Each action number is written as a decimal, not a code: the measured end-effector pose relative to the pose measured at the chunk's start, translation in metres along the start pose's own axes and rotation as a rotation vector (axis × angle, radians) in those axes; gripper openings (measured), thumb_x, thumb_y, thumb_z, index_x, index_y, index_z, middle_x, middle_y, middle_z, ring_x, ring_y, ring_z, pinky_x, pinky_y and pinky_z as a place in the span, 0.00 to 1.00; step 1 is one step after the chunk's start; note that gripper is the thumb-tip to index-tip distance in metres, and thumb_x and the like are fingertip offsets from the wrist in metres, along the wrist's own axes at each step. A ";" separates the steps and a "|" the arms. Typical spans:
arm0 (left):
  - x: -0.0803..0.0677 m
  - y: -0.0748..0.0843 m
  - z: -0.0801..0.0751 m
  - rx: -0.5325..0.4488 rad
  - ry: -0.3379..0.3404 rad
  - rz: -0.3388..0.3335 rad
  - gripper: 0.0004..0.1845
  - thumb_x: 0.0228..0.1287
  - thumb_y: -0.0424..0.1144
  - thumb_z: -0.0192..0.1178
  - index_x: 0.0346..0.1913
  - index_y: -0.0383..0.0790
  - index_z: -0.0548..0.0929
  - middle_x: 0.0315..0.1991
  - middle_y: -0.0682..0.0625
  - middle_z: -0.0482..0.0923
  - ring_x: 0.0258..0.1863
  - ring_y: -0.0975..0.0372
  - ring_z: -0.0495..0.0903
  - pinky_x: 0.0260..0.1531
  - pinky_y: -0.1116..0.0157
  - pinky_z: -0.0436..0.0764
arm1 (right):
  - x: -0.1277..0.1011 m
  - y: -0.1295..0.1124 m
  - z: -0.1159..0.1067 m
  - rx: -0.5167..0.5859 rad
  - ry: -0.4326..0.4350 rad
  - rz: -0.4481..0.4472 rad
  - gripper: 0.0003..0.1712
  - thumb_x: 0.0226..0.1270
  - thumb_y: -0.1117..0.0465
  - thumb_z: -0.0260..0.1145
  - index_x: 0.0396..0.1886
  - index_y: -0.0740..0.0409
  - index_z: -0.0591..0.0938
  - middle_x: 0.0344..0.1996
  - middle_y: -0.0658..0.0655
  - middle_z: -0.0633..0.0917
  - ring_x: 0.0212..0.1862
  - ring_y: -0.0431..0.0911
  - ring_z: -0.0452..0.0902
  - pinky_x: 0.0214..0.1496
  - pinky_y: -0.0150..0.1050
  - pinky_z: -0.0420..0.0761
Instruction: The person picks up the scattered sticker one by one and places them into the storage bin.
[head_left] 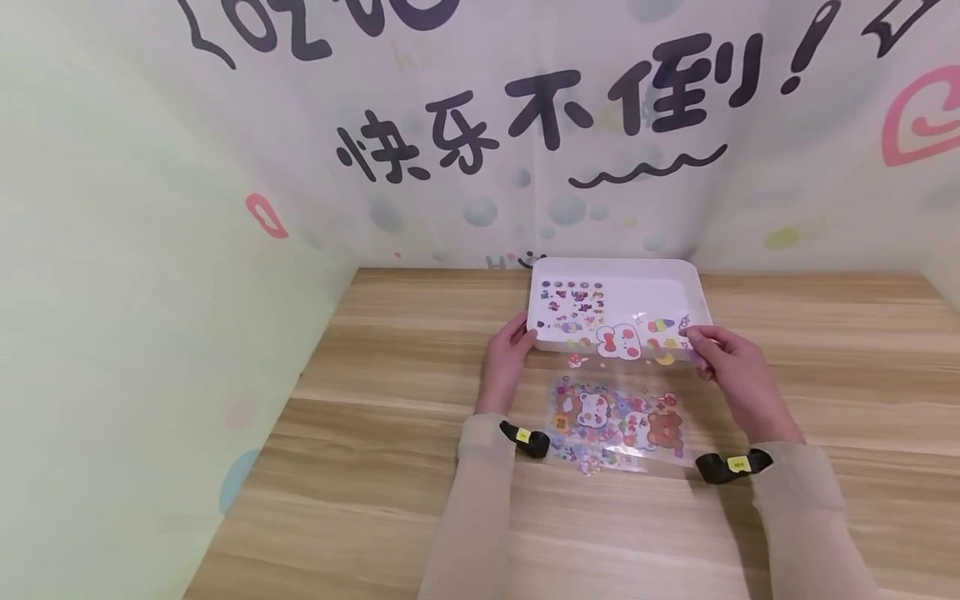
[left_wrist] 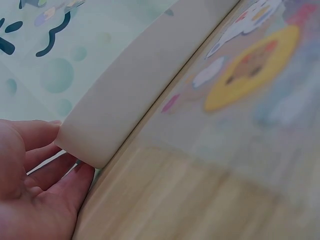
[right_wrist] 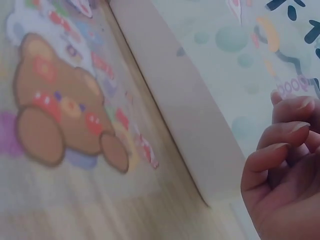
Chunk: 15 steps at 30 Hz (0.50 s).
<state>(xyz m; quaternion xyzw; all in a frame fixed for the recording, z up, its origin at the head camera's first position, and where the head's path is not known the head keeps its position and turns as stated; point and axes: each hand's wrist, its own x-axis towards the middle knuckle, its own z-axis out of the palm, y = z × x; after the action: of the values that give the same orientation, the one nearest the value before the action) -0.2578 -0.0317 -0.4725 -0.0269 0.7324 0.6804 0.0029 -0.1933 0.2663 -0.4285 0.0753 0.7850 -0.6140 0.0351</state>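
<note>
A white rectangular tray [head_left: 652,292] stands at the back of the table. My left hand [head_left: 507,354] holds its front left corner, thumb by the rim and fingers around the outside, as the left wrist view shows. My right hand [head_left: 731,367] pinches the right edge of a clear sticker sheet with a white bunny [head_left: 619,342], which spans the tray's front part and front wall. In the right wrist view the fingers of this hand [right_wrist: 287,165] are curled beside printed lettering on the sheet. Another sticker sheet [head_left: 573,306] with small dark figures lies in the tray's left part.
In front of the tray, clear sticker sheets with bears [head_left: 663,430] and bunnies lie on the wooden table [head_left: 375,467]. Close behind the tray hangs a printed cloth backdrop [head_left: 450,225] with black characters. A pale cloth wall [head_left: 150,333] borders the table's left side.
</note>
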 end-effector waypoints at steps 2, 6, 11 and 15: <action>0.000 0.000 0.000 -0.004 0.001 -0.005 0.22 0.62 0.42 0.55 0.59 0.53 0.70 0.58 0.54 0.69 0.53 0.69 0.70 0.48 0.73 0.73 | 0.002 -0.002 0.001 -0.011 0.010 -0.003 0.33 0.59 0.38 0.52 0.56 0.56 0.69 0.32 0.51 0.71 0.33 0.42 0.66 0.33 0.34 0.74; 0.000 0.001 0.000 -0.004 -0.001 -0.004 0.22 0.61 0.41 0.55 0.59 0.54 0.70 0.58 0.54 0.69 0.54 0.67 0.70 0.48 0.74 0.73 | 0.005 -0.007 0.004 -0.005 0.024 -0.022 0.32 0.60 0.39 0.51 0.55 0.56 0.69 0.30 0.50 0.72 0.32 0.42 0.66 0.32 0.34 0.73; -0.001 0.001 -0.001 0.008 0.001 0.000 0.22 0.61 0.42 0.55 0.60 0.52 0.70 0.57 0.55 0.70 0.54 0.67 0.70 0.49 0.73 0.72 | 0.008 -0.012 0.005 0.028 0.027 -0.025 0.31 0.60 0.40 0.52 0.55 0.58 0.70 0.29 0.49 0.72 0.32 0.41 0.66 0.30 0.32 0.73; -0.001 0.000 -0.001 0.007 0.002 -0.007 0.22 0.61 0.42 0.55 0.60 0.54 0.70 0.58 0.56 0.69 0.54 0.67 0.70 0.50 0.72 0.72 | 0.011 -0.017 0.006 0.029 0.032 -0.016 0.32 0.59 0.39 0.52 0.54 0.58 0.70 0.29 0.49 0.72 0.32 0.40 0.66 0.31 0.32 0.74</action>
<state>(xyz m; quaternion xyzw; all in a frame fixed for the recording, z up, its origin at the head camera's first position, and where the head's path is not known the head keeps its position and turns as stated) -0.2570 -0.0325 -0.4723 -0.0300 0.7345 0.6779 0.0046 -0.2071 0.2571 -0.4154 0.0792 0.7769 -0.6244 0.0167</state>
